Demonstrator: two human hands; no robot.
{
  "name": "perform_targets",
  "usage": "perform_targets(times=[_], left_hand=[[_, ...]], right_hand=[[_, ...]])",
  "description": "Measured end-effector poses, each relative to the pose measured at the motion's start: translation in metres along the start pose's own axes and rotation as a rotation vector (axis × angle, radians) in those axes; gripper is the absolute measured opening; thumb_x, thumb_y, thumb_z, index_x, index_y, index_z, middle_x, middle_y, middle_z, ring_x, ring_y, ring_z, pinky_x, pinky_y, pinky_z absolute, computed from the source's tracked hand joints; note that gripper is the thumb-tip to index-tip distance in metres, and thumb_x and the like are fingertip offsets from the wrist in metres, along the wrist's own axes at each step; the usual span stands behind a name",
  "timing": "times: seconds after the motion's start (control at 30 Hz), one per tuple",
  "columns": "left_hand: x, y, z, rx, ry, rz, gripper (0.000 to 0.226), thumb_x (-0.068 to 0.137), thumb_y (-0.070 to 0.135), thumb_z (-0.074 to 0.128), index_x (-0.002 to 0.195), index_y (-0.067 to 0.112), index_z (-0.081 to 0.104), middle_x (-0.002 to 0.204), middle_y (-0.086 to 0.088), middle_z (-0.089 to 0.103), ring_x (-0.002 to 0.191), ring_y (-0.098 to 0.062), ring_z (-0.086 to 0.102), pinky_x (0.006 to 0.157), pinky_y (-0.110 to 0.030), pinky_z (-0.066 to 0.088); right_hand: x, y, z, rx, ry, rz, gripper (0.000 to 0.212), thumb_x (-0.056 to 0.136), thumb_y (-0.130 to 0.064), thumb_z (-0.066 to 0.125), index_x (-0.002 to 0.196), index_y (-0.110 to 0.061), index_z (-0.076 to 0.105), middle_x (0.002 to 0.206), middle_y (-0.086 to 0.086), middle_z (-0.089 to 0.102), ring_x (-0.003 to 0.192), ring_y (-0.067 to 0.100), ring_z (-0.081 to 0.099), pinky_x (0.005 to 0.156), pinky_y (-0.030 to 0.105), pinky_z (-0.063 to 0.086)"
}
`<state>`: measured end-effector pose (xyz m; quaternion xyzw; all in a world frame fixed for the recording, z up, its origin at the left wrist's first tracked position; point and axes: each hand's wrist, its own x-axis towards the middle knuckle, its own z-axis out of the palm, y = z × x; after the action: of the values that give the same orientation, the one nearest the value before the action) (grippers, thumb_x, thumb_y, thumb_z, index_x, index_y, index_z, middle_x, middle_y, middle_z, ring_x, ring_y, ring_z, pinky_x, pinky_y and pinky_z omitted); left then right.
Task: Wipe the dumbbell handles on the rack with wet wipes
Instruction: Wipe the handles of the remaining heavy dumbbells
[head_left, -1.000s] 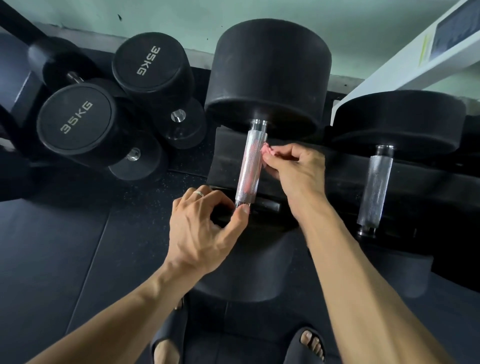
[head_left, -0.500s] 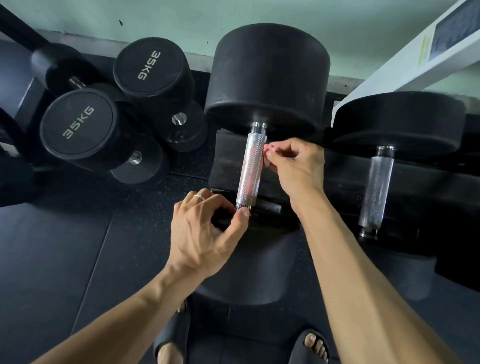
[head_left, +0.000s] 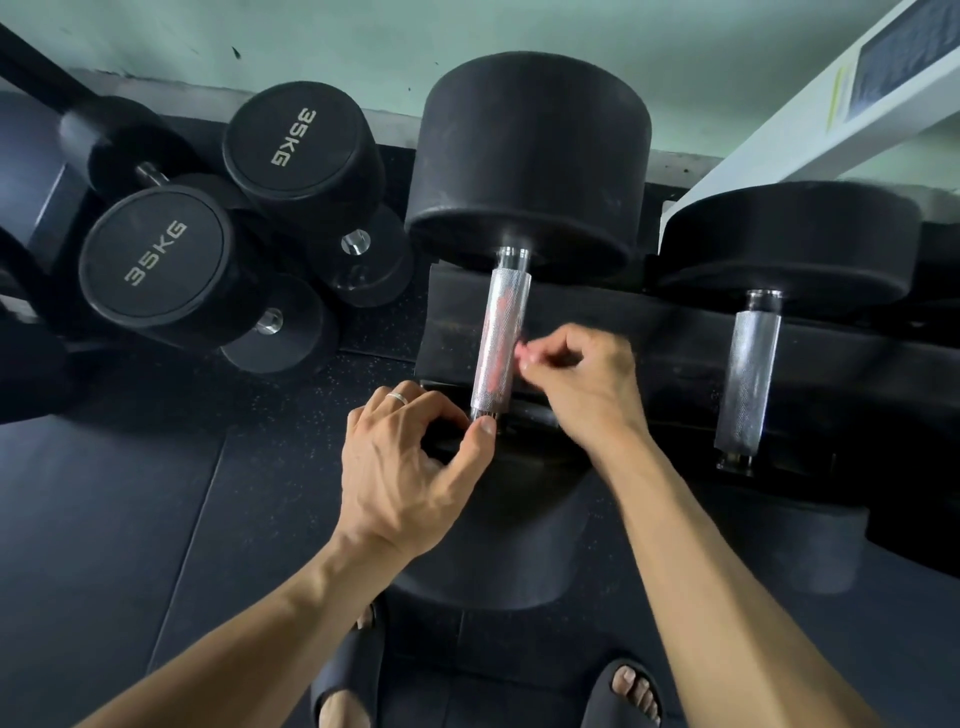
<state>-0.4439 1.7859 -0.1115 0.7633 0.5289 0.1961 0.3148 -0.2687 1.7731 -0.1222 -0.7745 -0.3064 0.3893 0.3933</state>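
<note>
Handle (head_left: 498, 343) on rack: left hand (head_left: 410, 467) grips dumbbell's near end to steady it; right hand (head_left: 576, 379), fingers curled, beside handle, wipe not visible.

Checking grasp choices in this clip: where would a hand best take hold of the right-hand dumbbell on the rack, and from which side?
Take the right-hand dumbbell by its knurled metal handle, probably from above and in front. The handle is bare and narrow, and it runs front to back, so fingers can curl across it. The black weights at its ends are too wide to hold.
</note>
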Motion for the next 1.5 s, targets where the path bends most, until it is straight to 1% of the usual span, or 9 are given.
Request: perform_targets(times=[0.1,0.27,0.47,0.63,0.83,1.0,1.2,1.37,1.5], left_hand=[[0.0,0.0,0.0,-0.002,0.003,-0.002,0.043,0.08,0.062,0.047,0.064,0.025,0.063,0.07,0.013,0.052,0.075,-0.01,0.051,0.076,-0.035,0.039],[0.0,-0.001,0.0,-0.004,0.004,0.0,0.045,0.08,0.061,0.046,0.065,0.023,0.064,0.071,0.013,0.053,0.075,-0.007,0.05,0.076,-0.033,0.037],[0.0,-0.001,0.001,-0.009,0.02,0.005,0.042,0.08,0.06,0.048,0.065,0.024,0.064,0.071,0.013,0.053,0.075,-0.008,0.05,0.075,-0.034,0.04],[-0.001,0.0,0.0,-0.023,0.008,-0.009,0.045,0.08,0.062,0.046,0.064,0.025,0.065,0.071,0.014,0.054,0.076,-0.005,0.05,0.077,-0.032,0.039],[-0.001,-0.001,0.001,0.005,0.011,-0.004,0.046,0.081,0.062,0.046,0.067,0.024,0.066,0.073,0.015,0.053,0.075,-0.005,0.049,0.077,-0.03,0.037],[-0.001,-0.001,0.001,-0.001,0.011,-0.006,0.047,0.081,0.062,0.045,0.067,0.023,0.067,0.073,0.015,0.054,0.076,-0.008,0.05,0.078,-0.031,0.037],[-0.001,0.0,0.0,0.018,0.006,-0.004,0.048,0.081,0.062,0.045,0.068,0.022,0.068,0.074,0.014,0.054,0.075,-0.009,0.05,0.077,-0.031,0.037],[0.0,0.0,0.001,0.005,-0.007,-0.006,0.046,0.081,0.061,0.044,0.067,0.023,0.066,0.073,0.017,0.052,0.075,-0.007,0.048,0.078,-0.027,0.034],[0.0,-0.001,0.0,0.006,-0.004,-0.006,0.046,0.082,0.061,0.044,0.067,0.023,0.065,0.073,0.018,0.051,0.075,-0.003,0.046,0.079,-0.018,0.03]], right_hand=[[-0.004,-0.002,-0.01,-0.129,-0.181,0.049,0.017,0.079,-0.004,0.078,0.069,-0.017,0.073,0.077,-0.007,0.076,0.076,0.004,0.072,0.081,0.026,0.059],[0.008,-0.006,-0.004,0.054,-0.028,0.079,0.018,0.081,-0.002,0.077,0.071,-0.016,0.07,0.077,-0.005,0.075,0.077,0.006,0.073,0.08,0.029,0.059],[-0.002,-0.004,-0.013,-0.315,-0.361,0.047,0.018,0.076,-0.003,0.077,0.066,-0.016,0.071,0.073,-0.012,0.074,0.073,0.001,0.069,0.074,0.023,0.053],[0.022,-0.009,-0.01,0.187,-0.058,0.165,0.028,0.077,0.008,0.076,0.062,-0.016,0.069,0.078,0.003,0.076,0.083,0.019,0.075,0.08,0.038,0.062],[0.001,0.003,-0.008,-0.229,-0.261,0.192,0.017,0.075,-0.01,0.082,0.066,-0.018,0.069,0.069,-0.002,0.071,0.07,0.011,0.065,0.066,0.023,0.051],[0.02,-0.012,-0.002,0.131,-0.018,0.27,0.018,0.08,0.006,0.073,0.071,-0.01,0.072,0.075,0.006,0.075,0.072,0.021,0.075,0.072,0.033,0.062],[-0.001,-0.002,-0.004,-0.136,-0.204,0.292,0.013,0.079,0.0,0.074,0.071,-0.01,0.073,0.073,0.006,0.076,0.07,0.019,0.074,0.076,0.034,0.061],[0.033,-0.022,0.008,0.61,0.11,0.317,0.024,0.085,0.013,0.064,0.088,-0.009,0.073,0.089,0.007,0.075,0.086,0.018,0.074,0.077,0.031,0.061],[0.011,-0.014,0.002,0.5,-0.045,0.347,0.027,0.086,0.01,0.064,0.082,-0.015,0.073,0.085,0.006,0.077,0.086,0.022,0.075,0.085,0.038,0.06]])
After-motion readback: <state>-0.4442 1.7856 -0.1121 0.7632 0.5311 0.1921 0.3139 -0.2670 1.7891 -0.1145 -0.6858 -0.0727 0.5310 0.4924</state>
